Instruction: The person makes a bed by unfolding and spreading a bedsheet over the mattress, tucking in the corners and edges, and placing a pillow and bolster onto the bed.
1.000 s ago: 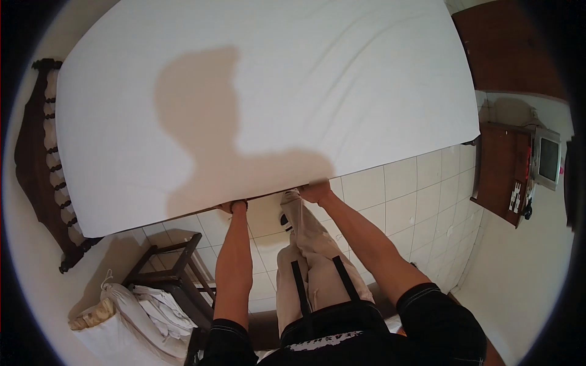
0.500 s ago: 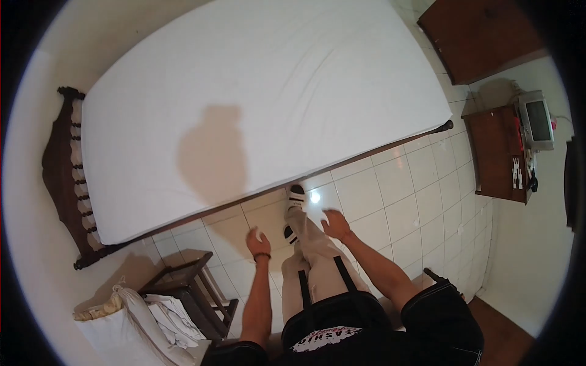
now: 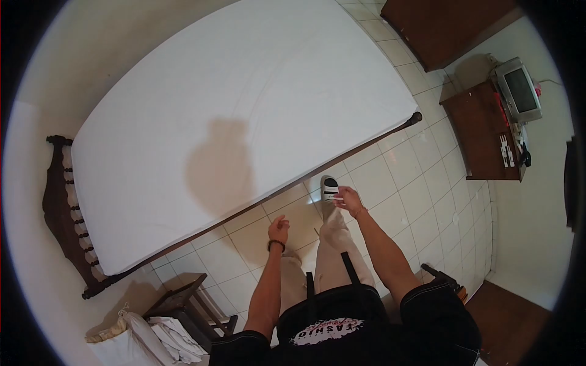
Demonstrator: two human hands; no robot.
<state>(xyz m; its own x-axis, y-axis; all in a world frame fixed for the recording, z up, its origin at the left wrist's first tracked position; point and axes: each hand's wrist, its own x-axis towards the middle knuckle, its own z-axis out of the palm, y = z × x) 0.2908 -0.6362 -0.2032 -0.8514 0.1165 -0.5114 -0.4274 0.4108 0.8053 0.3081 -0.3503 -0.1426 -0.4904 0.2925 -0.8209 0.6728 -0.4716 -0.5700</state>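
Note:
My left hand [image 3: 279, 229], with a dark beaded bracelet [image 3: 276, 245] at its wrist, hangs over the tiled floor with loosely bent fingers and nothing visible in it. In front of my right shoe [image 3: 329, 188] is my right hand [image 3: 349, 200], its fingers slightly apart and likewise without an object. Both hands are apart from the bed, whose white-sheeted mattress [image 3: 293, 91] lies just beyond them in a dark wooden frame [image 3: 342, 157]. My shadow falls on the sheet.
A carved headboard [image 3: 56, 204] stands at the left. A wooden chair [image 3: 195, 299] and folded white cloths [image 3: 174, 341] are at lower left. On the right, a small television [image 3: 519, 89] sits on a brown cabinet [image 3: 479, 131]; a larger brown piece of furniture [image 3: 436, 30] stands behind.
My view has turned and shifted, and my right foot has stepped forward along the bed. Both hands have swung slightly; the right one's fingers now bend inward more. Nothing was picked up.

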